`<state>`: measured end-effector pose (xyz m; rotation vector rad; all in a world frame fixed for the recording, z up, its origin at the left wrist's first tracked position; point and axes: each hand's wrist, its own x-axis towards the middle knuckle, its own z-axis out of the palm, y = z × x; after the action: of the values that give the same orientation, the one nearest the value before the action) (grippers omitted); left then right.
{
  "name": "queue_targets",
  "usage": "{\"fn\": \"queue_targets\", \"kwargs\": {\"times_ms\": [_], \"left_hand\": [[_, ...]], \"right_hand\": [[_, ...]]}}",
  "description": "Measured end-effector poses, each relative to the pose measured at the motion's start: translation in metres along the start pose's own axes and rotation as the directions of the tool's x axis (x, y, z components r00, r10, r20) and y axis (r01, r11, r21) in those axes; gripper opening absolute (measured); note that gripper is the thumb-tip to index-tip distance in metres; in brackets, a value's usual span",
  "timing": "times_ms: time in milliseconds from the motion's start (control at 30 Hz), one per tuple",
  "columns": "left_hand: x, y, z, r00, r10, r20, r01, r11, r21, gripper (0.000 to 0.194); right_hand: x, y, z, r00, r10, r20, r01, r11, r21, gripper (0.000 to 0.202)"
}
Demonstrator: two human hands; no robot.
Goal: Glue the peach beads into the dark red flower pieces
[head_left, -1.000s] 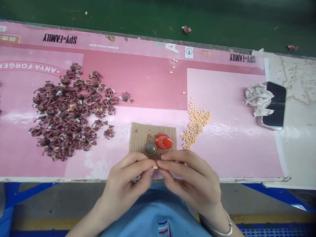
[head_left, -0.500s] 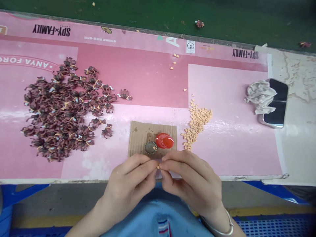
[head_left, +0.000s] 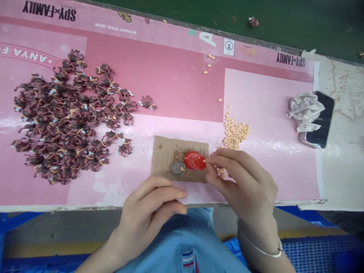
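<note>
My right hand (head_left: 241,185) pinches a small peach-coloured piece (head_left: 204,162) between thumb and forefinger, at the right end of a glossy red oval dish (head_left: 195,160). The dish sits on a piece of brown cardboard (head_left: 162,155). Beside it on the cardboard lies a bottle cap (head_left: 178,168) with grey contents and a peach-coloured bit in it. My left hand (head_left: 153,212) hovers at the table's front edge, thumb and fingers apart with nothing between them. Partly behind my right hand spreads a pile of small peach-coloured pieces (head_left: 236,134).
Many brown animal-shaped figurines (head_left: 65,121) are heaped on the left, with one figurine (head_left: 148,102) lying apart. A phone (head_left: 324,121) under crumpled white tissue (head_left: 305,110) lies at the right. Beyond the pink printed table covering (head_left: 159,79) runs a green surface (head_left: 182,15).
My hands have separated. The right one has moved right and forward to the red dish with the small piece; the left has opened near where it was. The view has shifted slightly.
</note>
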<state>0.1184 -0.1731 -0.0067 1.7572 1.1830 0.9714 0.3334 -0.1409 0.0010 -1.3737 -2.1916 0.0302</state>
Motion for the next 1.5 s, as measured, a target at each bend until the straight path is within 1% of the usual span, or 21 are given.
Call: {"fn": "queue_targets", "kwargs": {"times_ms": [100,200,267,333,367,433,500,567,667,800,867,900,1000,1100,1267,1500], "left_hand": [[-0.002,-0.004,-0.003,0.999,0.015,-0.036,-0.014,0.999,0.034,0.013],[-0.004,-0.009,-0.004,0.997,0.007,-0.075,-0.003,0.999,0.050,0.028],[-0.006,-0.013,-0.005,0.994,0.013,-0.106,-0.009,0.999,0.035,0.038],[-0.010,-0.015,-0.004,0.990,0.008,-0.137,-0.010,1.000,-0.018,0.043],[-0.011,-0.016,-0.003,0.989,-0.016,-0.149,0.006,0.998,-0.066,0.045],[-0.014,-0.014,-0.002,0.982,-0.103,-0.161,0.069,0.977,-0.203,0.046],[-0.014,-0.011,0.000,0.967,-0.205,-0.154,0.137,0.921,-0.364,0.042],[-0.012,-0.008,0.002,0.948,-0.290,-0.132,0.184,0.836,-0.518,0.034],[-0.006,-0.004,0.003,0.923,-0.380,-0.068,0.230,0.681,-0.695,0.022],[0.001,-0.001,0.007,0.904,-0.422,0.072,0.291,0.482,-0.827,0.015],[0.001,0.000,0.010,0.896,-0.430,0.110,0.302,0.411,-0.860,0.015],[0.001,0.001,0.011,0.895,-0.431,0.114,0.298,0.390,-0.871,0.016],[-0.002,0.002,0.015,0.895,-0.431,0.115,0.290,0.365,-0.885,0.019],[-0.004,0.002,0.017,0.880,-0.464,0.106,0.299,0.364,-0.882,0.016],[-0.004,-0.002,0.018,0.910,-0.392,0.132,0.290,0.378,-0.879,0.018],[-0.005,-0.004,0.018,0.912,-0.385,0.145,0.292,0.357,-0.887,0.018]], "right_hand": [[0.004,0.000,-0.004,0.997,-0.053,0.048,0.057,0.995,-0.077,0.017],[0.003,-0.003,-0.009,0.993,-0.057,0.100,0.067,0.993,-0.096,0.013],[0.002,-0.004,-0.011,0.992,-0.062,0.111,0.073,0.993,-0.098,0.012],[0.000,-0.005,-0.012,0.991,-0.065,0.113,0.076,0.993,-0.093,0.012],[0.000,-0.006,-0.011,0.991,-0.065,0.116,0.075,0.993,-0.088,0.012],[-0.001,-0.006,-0.011,0.991,-0.065,0.119,0.074,0.995,-0.073,0.012],[-0.001,-0.006,-0.010,0.993,-0.061,0.101,0.065,0.997,-0.042,0.013],[-0.001,-0.006,-0.010,0.998,-0.027,0.061,0.026,1.000,0.015,0.016],[-0.002,-0.007,-0.010,0.997,0.081,0.006,-0.081,0.991,0.111,0.020],[-0.006,-0.008,-0.009,0.983,0.185,0.002,-0.182,0.962,0.204,0.021],[-0.007,-0.007,-0.008,0.979,0.202,0.002,-0.196,0.952,0.234,0.021],[-0.008,-0.006,-0.007,0.979,0.204,-0.002,-0.198,0.951,0.239,0.021],[-0.009,-0.003,-0.006,0.981,0.192,-0.017,-0.184,0.961,0.206,0.020],[-0.010,0.000,-0.003,0.987,0.158,-0.024,-0.152,0.975,0.160,0.019],[-0.013,0.004,0.003,0.983,0.180,-0.019,-0.174,0.969,0.174,0.016],[-0.012,0.006,0.005,0.981,0.194,-0.023,-0.185,0.962,0.199,0.015]]}}
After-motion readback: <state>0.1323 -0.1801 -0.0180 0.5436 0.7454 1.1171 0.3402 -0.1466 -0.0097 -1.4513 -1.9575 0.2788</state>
